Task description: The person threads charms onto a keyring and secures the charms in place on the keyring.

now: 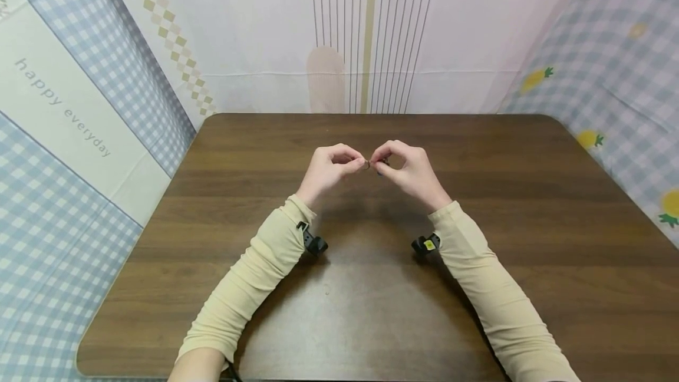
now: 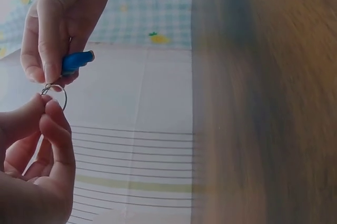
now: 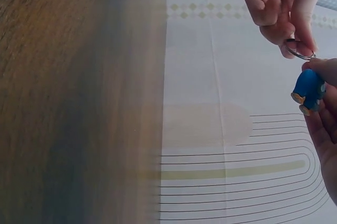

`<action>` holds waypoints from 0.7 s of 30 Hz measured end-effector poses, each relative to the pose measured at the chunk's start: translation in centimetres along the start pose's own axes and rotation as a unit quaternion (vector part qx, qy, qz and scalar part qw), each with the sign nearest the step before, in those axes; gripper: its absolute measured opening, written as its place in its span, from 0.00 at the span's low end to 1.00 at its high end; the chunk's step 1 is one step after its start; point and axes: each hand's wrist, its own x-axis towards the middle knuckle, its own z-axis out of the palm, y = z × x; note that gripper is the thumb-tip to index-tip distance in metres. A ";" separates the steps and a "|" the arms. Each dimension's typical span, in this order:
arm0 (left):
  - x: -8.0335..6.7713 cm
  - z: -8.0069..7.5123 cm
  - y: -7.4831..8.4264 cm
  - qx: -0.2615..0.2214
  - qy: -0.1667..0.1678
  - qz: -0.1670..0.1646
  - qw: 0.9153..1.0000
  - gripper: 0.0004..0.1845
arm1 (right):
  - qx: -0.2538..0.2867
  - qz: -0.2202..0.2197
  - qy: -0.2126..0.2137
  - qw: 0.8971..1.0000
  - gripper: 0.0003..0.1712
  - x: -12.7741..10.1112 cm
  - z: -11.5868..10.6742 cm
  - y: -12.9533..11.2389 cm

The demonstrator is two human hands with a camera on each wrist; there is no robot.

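Observation:
Over the far half of the table, my left hand (image 1: 330, 170) pinches a thin metal key ring (image 2: 66, 97) between thumb and index finger. Facing it, my right hand (image 1: 411, 171) pinches the keychain where a small blue figurine charm (image 3: 307, 86) joins the ring. The charm hangs below the right fingertips and shows yellowish feet in the right wrist view. Both sets of fingertips almost meet at the ring. The exact link between ring and charm is mostly covered by fingers.
A brown wooden table (image 1: 371, 305) with rounded corners lies below. A patterned white cloth (image 1: 254, 28) hangs behind it, and blue checked cloths (image 1: 610, 75) flank the sides. Small black cameras are strapped to both sleeved wrists.

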 end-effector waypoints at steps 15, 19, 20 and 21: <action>0.0 0.3 -0.3 -0.138 -0.016 -0.042 0.989 0.06 | -0.061 -0.011 0.001 0.998 0.05 0.1 0.2 0.2; 0.1 0.3 -0.2 -0.164 -0.007 -0.053 0.985 0.04 | -0.082 -0.027 0.013 0.996 0.04 0.2 0.2 0.4; 0.1 0.4 -0.2 -0.172 -0.009 -0.055 0.983 0.03 | -0.083 -0.026 0.013 0.996 0.04 0.2 0.2 0.4; 0.1 0.4 -0.3 -0.177 -0.012 -0.056 0.983 0.03 | -0.085 -0.025 0.013 0.996 0.04 0.2 0.2 0.4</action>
